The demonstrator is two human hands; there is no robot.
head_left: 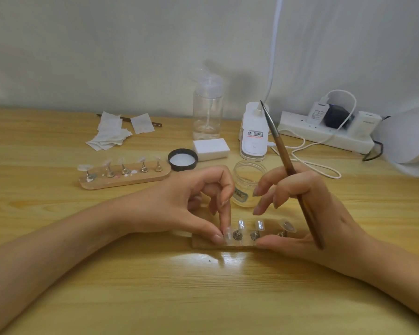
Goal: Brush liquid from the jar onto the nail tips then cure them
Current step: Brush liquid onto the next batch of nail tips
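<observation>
A wooden holder (228,246) with several clear nail tips on metal stands lies in front of me. My left hand (186,206) pinches the leftmost nail tip (227,234) between thumb and forefinger. My right hand (298,213) holds a brown brush (288,163) with its bristle end pointing up and back, while its thumb rests on the holder's right end. The open clear jar (248,183) stands just behind the holder, between my two hands. Its black lid (182,159) lies upside down further back. A small white curing lamp (254,135) stands behind the jar.
A second wooden holder (124,175) with nail tips lies to the left. Behind are white wipes (111,132), a pump bottle (207,112), a white block (211,146), a power strip (324,134) with plugs and a cable, and a white object (406,139) at far right.
</observation>
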